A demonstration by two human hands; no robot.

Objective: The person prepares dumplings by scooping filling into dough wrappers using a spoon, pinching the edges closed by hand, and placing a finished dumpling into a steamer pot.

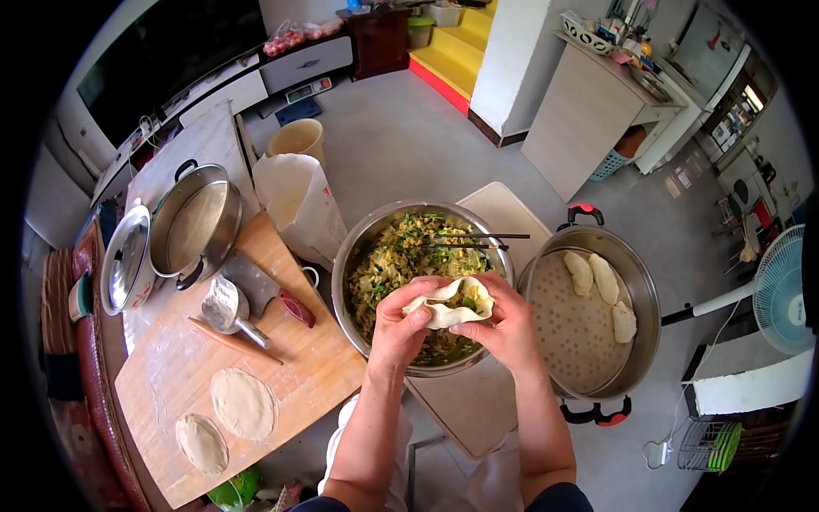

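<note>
Head view: dough (440, 317) is grasped at both ends by left hand (399, 328) and right hand (507, 326), above bowl (340, 294). Edges are best pinched evenly, bit by bit, with filling (470, 301) kept inside and dough not overstretched.

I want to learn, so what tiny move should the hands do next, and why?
The left hand and right hand should probably pinch the pale dough wrapper closed along its edges, because its top gapes open and yellow-green chopped filling shows inside.
</note>
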